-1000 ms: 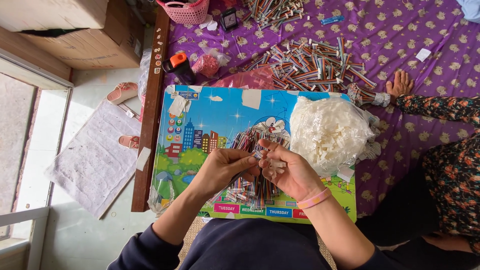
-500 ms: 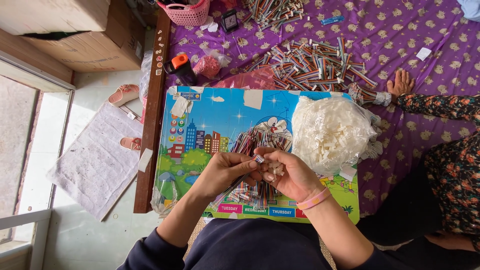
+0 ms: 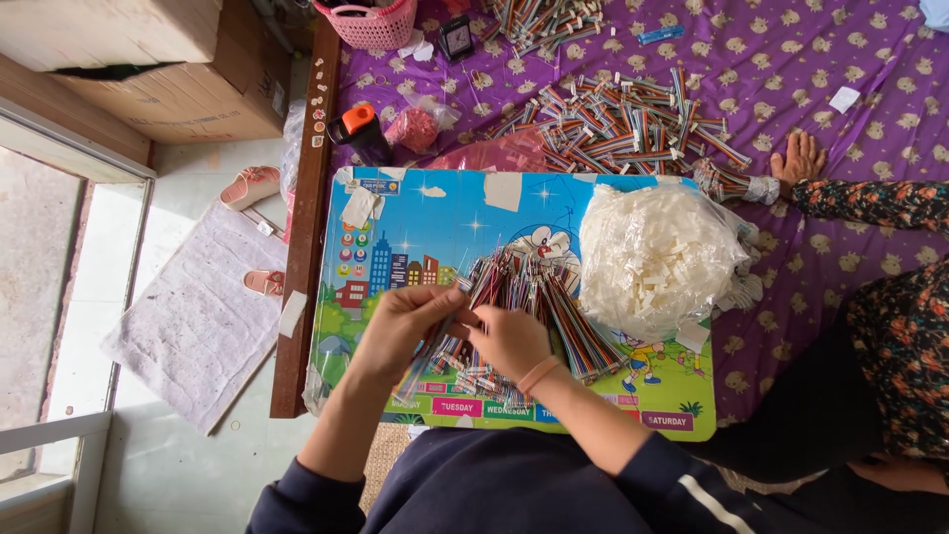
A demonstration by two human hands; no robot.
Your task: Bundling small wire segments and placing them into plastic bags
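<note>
both hands, left hand (image 3: pixel 400 331) and right hand (image 3: pixel 506 341), pinch 1 striped multicolour ribbon cable (image 3: pixel 435 348) above the fanned cable pile (image 3: pixel 539 307) on the cartoon-printed lap board (image 3: pixel 415 222), within easy reach.

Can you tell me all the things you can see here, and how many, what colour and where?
cartoon board: one, blue with bright pictures, in front of the person
wire bundles: a heap, many-coloured, on the board by the hands
bag of small plastic parts: one, clear with white bits, on the board's right end
more wire bundles: many, striped, on the purple cloth
basket: one, pink, top edge
bottle: one, dark with orange cap, above the board
cardboard boxes: two, brown, top left
mat: one, pale, on the floor
sandals: two, pink, by the mat
another person's hand: one, resting on the cloth
left hand: holding a wire bundle
right hand: pinching the same bundle
</note>
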